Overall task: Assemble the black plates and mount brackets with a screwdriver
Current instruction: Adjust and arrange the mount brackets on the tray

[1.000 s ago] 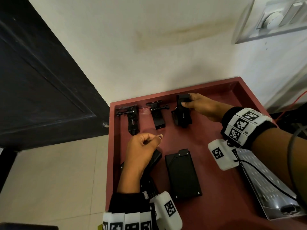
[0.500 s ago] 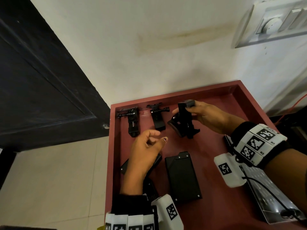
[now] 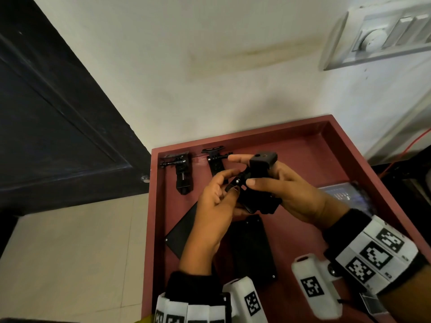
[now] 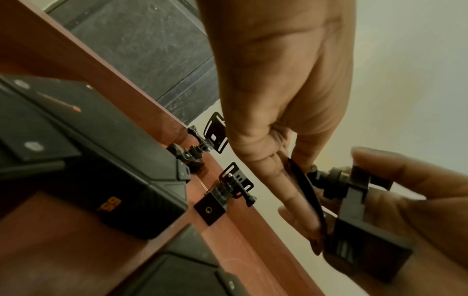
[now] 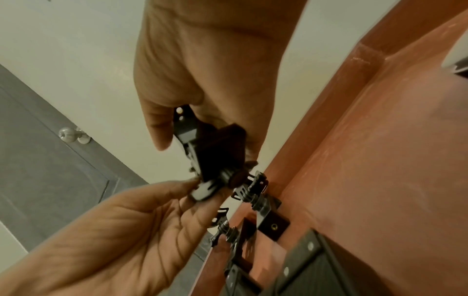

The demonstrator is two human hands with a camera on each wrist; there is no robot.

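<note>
Head camera looked steeply down from above, at moderate range, onto red tray (image 3: 303, 145) against wall. Left wrist camera looked along left hand (image 4: 278, 90), close range, toward tray's far-left rim. Right wrist camera likewise, along right hand (image 5: 210, 66). All three shared held bracket (image 3: 258, 183), both hands.

Two mount brackets (image 3: 182, 173) (image 3: 215, 163) along the tray's (image 3: 345, 159) far wall, plates (image 3: 254, 250) nearer.

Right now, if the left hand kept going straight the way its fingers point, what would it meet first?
The left hand points up toward the tray's far wall and already touches the held mount bracket, gripped by the right hand. Beyond that, probably the middle bracket; depth is unclear.
</note>
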